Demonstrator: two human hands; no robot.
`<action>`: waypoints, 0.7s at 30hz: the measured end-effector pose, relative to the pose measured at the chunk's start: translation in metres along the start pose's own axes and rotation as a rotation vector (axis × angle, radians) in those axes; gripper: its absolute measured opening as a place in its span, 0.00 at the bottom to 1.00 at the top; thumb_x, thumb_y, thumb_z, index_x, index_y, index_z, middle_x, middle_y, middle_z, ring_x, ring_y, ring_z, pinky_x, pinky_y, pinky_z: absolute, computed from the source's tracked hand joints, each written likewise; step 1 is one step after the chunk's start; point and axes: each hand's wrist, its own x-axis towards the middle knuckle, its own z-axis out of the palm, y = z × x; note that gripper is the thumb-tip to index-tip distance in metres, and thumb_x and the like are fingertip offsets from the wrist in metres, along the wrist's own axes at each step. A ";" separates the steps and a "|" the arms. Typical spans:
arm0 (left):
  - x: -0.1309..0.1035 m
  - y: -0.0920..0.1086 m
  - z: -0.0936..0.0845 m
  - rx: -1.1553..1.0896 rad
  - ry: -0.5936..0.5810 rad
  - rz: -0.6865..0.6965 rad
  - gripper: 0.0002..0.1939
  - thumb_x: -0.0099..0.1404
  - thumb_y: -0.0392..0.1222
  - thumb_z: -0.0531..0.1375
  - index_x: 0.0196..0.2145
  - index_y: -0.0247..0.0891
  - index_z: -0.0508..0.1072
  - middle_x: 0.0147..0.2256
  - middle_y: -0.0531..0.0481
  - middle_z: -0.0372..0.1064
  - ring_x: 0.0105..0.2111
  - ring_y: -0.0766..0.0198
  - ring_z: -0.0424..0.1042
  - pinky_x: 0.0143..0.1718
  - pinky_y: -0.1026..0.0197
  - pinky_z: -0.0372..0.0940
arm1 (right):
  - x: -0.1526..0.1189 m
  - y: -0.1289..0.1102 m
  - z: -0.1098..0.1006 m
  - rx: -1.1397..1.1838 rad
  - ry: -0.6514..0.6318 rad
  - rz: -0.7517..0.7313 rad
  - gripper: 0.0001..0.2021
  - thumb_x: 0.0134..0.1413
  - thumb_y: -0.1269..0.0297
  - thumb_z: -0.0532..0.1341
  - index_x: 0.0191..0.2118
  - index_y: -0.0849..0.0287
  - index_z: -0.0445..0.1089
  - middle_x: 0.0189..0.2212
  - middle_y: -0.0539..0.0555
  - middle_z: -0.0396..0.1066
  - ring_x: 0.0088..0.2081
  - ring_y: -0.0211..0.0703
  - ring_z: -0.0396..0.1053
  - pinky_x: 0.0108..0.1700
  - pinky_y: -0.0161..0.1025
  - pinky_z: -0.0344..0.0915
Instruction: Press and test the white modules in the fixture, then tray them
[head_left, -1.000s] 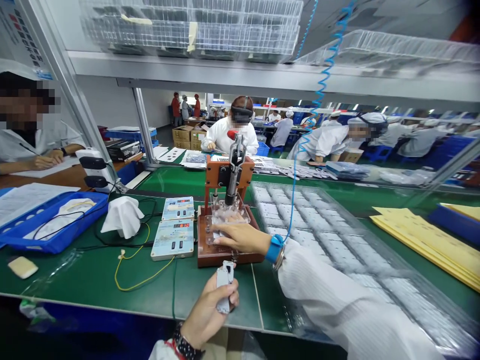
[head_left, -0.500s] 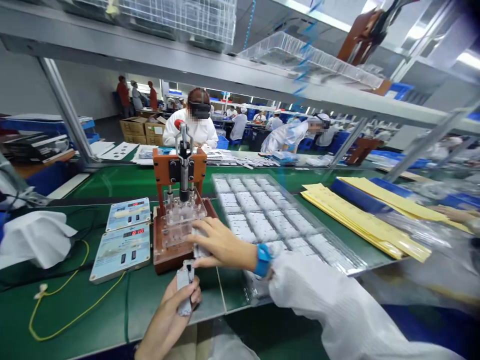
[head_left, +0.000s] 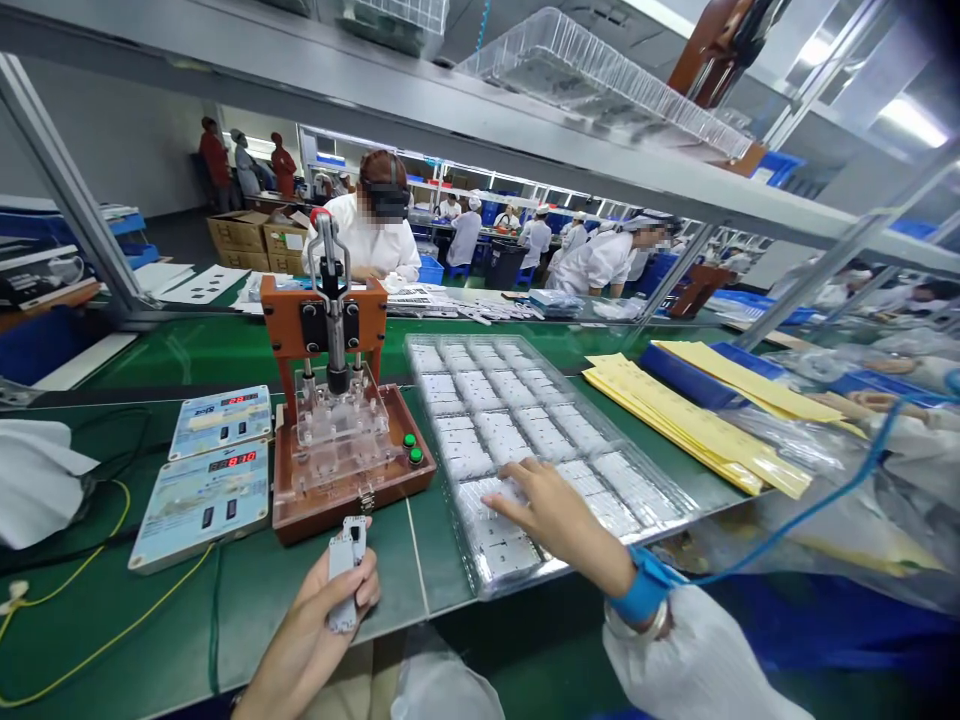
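My left hand [head_left: 334, 600] is closed around a small white circuit board [head_left: 345, 580] with a black component near its top. It holds the board upright in front of the wooden-based toggle-clamp test fixture [head_left: 352, 460], apart from it. A clear plastic tray [head_left: 480, 585] with white boards in its pockets lies right of the fixture. Over the tray's near pockets my right hand [head_left: 555, 515] reaches with fingers apart, and I see nothing held in it. Whether its fingertips touch the boards I cannot tell. A blue wrist strap [head_left: 643, 590] circles that wrist.
Two meter boxes [head_left: 202, 500] with red digits stand left of the fixture, with a yellow wire [head_left: 127, 640] nearby. Yellow sheets [head_left: 675, 430] lie right of the tray. A metal shelf [head_left: 450, 120] crosses overhead. Co-workers in white [head_left: 375, 235] sit beyond the bench.
My right hand has moved from the fixture rightward onto the tray. My left hand still holds the board. The view has shifted, so the fixture's two green buttons now show.
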 end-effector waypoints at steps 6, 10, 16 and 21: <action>-0.001 0.001 0.001 0.005 0.019 -0.010 0.32 0.53 0.37 0.67 0.53 0.39 0.60 0.27 0.54 0.61 0.24 0.70 0.58 0.29 0.63 0.56 | 0.004 -0.016 0.006 -0.065 0.059 0.049 0.23 0.57 0.43 0.52 0.39 0.60 0.70 0.33 0.60 0.69 0.36 0.52 0.67 0.35 0.43 0.62; 0.000 0.000 0.000 0.004 0.000 -0.008 0.27 0.53 0.37 0.67 0.49 0.39 0.63 0.28 0.54 0.61 0.25 0.70 0.59 0.29 0.63 0.56 | 0.008 -0.009 -0.004 0.125 0.007 0.056 0.24 0.60 0.44 0.48 0.38 0.58 0.71 0.35 0.57 0.71 0.38 0.50 0.67 0.38 0.43 0.62; 0.000 0.000 -0.001 0.007 0.001 -0.009 0.16 0.54 0.36 0.67 0.39 0.37 0.67 0.28 0.53 0.62 0.25 0.70 0.59 0.30 0.63 0.57 | 0.009 -0.015 -0.007 0.272 -0.227 -0.151 0.21 0.61 0.48 0.50 0.43 0.58 0.71 0.40 0.55 0.73 0.42 0.50 0.68 0.43 0.42 0.62; -0.001 0.000 0.000 0.006 -0.008 0.006 0.24 0.53 0.35 0.67 0.47 0.38 0.64 0.28 0.53 0.62 0.24 0.70 0.59 0.30 0.64 0.57 | 0.011 -0.018 -0.004 0.113 -0.142 -0.046 0.26 0.59 0.43 0.49 0.46 0.60 0.70 0.38 0.59 0.73 0.43 0.55 0.67 0.41 0.45 0.63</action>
